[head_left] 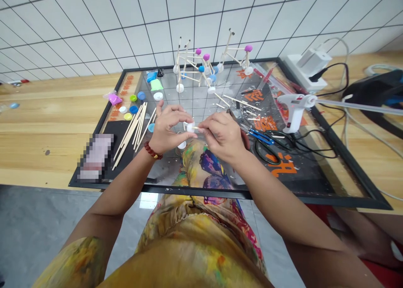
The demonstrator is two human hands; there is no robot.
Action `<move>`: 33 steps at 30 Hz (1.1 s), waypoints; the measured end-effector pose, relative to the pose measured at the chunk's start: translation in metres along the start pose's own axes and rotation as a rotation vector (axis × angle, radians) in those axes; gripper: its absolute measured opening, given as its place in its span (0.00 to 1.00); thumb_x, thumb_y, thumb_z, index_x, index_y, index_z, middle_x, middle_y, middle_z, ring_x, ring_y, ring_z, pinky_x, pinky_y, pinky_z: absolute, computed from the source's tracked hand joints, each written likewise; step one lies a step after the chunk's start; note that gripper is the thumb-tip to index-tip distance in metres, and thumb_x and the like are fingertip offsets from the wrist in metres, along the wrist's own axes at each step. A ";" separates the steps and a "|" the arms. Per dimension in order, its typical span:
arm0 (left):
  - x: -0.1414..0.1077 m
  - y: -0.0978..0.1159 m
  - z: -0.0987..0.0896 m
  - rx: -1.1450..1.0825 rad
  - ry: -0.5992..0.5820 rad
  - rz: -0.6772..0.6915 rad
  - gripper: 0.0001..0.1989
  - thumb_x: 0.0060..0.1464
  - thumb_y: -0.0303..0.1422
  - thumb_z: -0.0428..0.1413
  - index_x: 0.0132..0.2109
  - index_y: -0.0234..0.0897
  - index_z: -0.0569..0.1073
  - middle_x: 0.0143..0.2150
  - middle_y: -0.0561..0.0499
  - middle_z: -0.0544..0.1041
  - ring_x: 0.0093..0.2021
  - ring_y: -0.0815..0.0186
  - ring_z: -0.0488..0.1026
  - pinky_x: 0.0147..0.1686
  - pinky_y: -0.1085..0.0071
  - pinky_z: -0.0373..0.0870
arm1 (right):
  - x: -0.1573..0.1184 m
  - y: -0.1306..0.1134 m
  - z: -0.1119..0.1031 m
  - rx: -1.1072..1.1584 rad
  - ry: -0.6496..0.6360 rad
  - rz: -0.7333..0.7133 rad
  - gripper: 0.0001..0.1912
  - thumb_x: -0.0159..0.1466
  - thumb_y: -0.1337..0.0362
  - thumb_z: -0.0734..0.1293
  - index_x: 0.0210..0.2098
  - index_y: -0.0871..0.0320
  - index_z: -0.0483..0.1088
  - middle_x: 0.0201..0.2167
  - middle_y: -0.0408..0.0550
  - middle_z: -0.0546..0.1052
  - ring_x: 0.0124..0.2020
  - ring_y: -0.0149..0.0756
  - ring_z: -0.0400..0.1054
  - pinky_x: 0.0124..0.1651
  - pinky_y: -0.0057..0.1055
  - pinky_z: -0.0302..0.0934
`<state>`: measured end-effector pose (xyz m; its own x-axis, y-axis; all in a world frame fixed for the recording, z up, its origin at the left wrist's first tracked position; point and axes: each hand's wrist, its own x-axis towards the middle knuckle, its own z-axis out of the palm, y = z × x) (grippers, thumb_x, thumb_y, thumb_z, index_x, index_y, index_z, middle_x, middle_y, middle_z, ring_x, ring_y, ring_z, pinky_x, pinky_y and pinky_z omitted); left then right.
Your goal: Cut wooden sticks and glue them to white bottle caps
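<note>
Over the middle of the glass panel, my left hand point(169, 126) pinches a small white ball point(190, 127), seemingly clay, between thumb and fingers. My right hand point(223, 136) is closed on a short wooden stick point(196, 128), whose pale tip touches or enters the ball; which of the two I cannot tell. Below the ball lies a white cap-like piece point(181, 145). Beyond my hands stand stick frames point(192, 69) joined with white, blue and magenta balls. Long wooden sticks point(130, 130) lie left of my left hand, among small coloured lids or clay pieces point(134, 109).
A white glue gun point(294, 109) stands at the right, near a power strip point(304, 72) and cables. Blue pliers point(261, 136) and black-handled scissors point(267, 151) lie right of my right hand. The black-framed glass panel point(201, 190) rests on a wooden table point(40, 132) against a tiled wall.
</note>
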<state>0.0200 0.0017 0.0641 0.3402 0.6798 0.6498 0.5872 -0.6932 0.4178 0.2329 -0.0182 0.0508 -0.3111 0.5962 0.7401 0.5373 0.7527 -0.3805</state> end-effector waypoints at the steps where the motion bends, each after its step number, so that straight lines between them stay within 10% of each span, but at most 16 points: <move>1: 0.000 0.001 0.000 0.008 -0.004 0.020 0.20 0.40 0.47 0.75 0.37 0.46 0.80 0.37 0.53 0.84 0.47 0.55 0.78 0.70 0.42 0.51 | 0.000 0.000 0.000 0.078 -0.021 0.072 0.10 0.70 0.60 0.65 0.35 0.55 0.77 0.31 0.47 0.77 0.35 0.39 0.69 0.40 0.38 0.61; 4: 0.000 0.003 0.000 -0.012 -0.003 0.045 0.18 0.41 0.47 0.75 0.37 0.47 0.80 0.37 0.54 0.84 0.47 0.56 0.79 0.70 0.42 0.53 | 0.000 0.000 0.001 0.195 -0.040 0.176 0.10 0.69 0.60 0.67 0.33 0.55 0.76 0.28 0.46 0.77 0.31 0.36 0.69 0.37 0.36 0.62; 11: -0.003 0.008 0.006 -0.167 -0.037 -0.070 0.20 0.40 0.47 0.75 0.38 0.46 0.80 0.41 0.52 0.83 0.46 0.59 0.80 0.70 0.43 0.56 | 0.000 -0.008 -0.001 -0.152 0.043 -0.225 0.10 0.70 0.68 0.63 0.37 0.53 0.75 0.33 0.47 0.80 0.36 0.40 0.70 0.40 0.41 0.59; 21: 0.002 0.004 -0.008 -0.070 0.041 -0.070 0.34 0.40 0.52 0.74 0.52 0.46 0.74 0.38 0.50 0.81 0.50 0.53 0.78 0.69 0.40 0.57 | 0.006 -0.005 -0.018 -0.018 0.069 0.053 0.09 0.68 0.59 0.67 0.45 0.52 0.77 0.37 0.49 0.81 0.41 0.44 0.74 0.46 0.43 0.65; 33: 0.001 0.006 -0.002 -0.038 0.024 -0.049 0.28 0.42 0.54 0.72 0.46 0.47 0.76 0.40 0.51 0.83 0.51 0.53 0.78 0.71 0.38 0.52 | 0.000 0.002 0.000 0.048 0.053 0.098 0.09 0.69 0.59 0.67 0.34 0.54 0.78 0.31 0.46 0.82 0.34 0.38 0.75 0.42 0.37 0.65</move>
<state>0.0221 -0.0020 0.0686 0.2934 0.7078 0.6426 0.5747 -0.6678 0.4730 0.2338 -0.0167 0.0500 -0.2164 0.6530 0.7258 0.5246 0.7047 -0.4777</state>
